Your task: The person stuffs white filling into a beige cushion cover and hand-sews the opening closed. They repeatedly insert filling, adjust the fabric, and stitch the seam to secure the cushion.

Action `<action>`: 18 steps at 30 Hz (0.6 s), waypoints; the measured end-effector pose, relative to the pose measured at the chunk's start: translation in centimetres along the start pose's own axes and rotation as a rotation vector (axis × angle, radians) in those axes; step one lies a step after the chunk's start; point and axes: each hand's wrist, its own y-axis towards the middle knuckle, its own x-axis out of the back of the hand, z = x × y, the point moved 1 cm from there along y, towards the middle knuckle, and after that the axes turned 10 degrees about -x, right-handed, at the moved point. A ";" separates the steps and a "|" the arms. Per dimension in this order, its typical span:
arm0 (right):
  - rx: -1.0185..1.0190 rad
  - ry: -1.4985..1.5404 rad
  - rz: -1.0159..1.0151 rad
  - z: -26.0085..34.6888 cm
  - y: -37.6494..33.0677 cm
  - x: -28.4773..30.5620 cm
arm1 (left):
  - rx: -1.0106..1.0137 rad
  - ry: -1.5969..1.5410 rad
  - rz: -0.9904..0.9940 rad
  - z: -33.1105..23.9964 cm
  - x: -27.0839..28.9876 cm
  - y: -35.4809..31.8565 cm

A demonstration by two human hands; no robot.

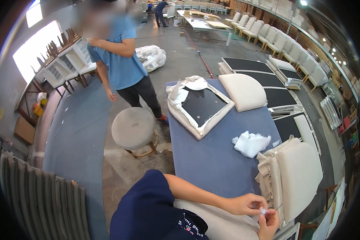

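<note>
My left hand (248, 204) is closed, thumb and fingertips pinching a small tuft of white stuffing (263, 210) over the near right part of the table. Close against it, my right hand (269, 224) is closed around a thin metal rod-like tool (279, 207), whose tip points up and to the right. Both hands are above a cream padded piece (224, 219) in front of me. Just right of them stands a stack of cream upholstered cushions (298, 176) with loose ruffled fabric. A larger clump of white stuffing (251, 144) rests farther up the table.
On the blue-covered table (204, 156) lie an overturned cream seat (200, 104) with a black base and a finished cushion (244, 91). A round stool (133, 126) stands left of it. A person in a blue shirt (122, 60) is beyond the stool. Black-backed panels (282, 98) are stacked right.
</note>
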 end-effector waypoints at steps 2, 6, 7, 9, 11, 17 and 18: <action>0.004 -0.013 0.003 -0.3 -0.1 0.2 | -0.067 -0.046 -0.024 0.5 -0.3 -0.2; -0.024 -0.025 -0.053 -1.2 -0.5 0.6 | 0.004 0.014 0.004 0.2 -0.4 -0.4; -0.035 -0.029 -0.073 -1.1 -0.5 0.6 | 0.051 0.036 0.018 0.1 -0.4 -0.6; -0.027 -0.060 -0.055 -0.9 -0.4 0.5 | -0.002 0.055 0.010 0.3 -0.3 -0.8; -0.017 -0.088 -0.051 -0.7 -0.4 0.3 | -0.015 0.086 0.011 0.5 0.0 -1.0; -0.072 -0.020 -0.058 0.1 -0.9 -0.4 | -0.033 0.141 -0.005 0.0 0.1 -1.1; -0.075 -0.022 -0.047 0.0 -0.8 -0.3 | -0.037 0.144 -0.005 -0.1 0.0 -1.1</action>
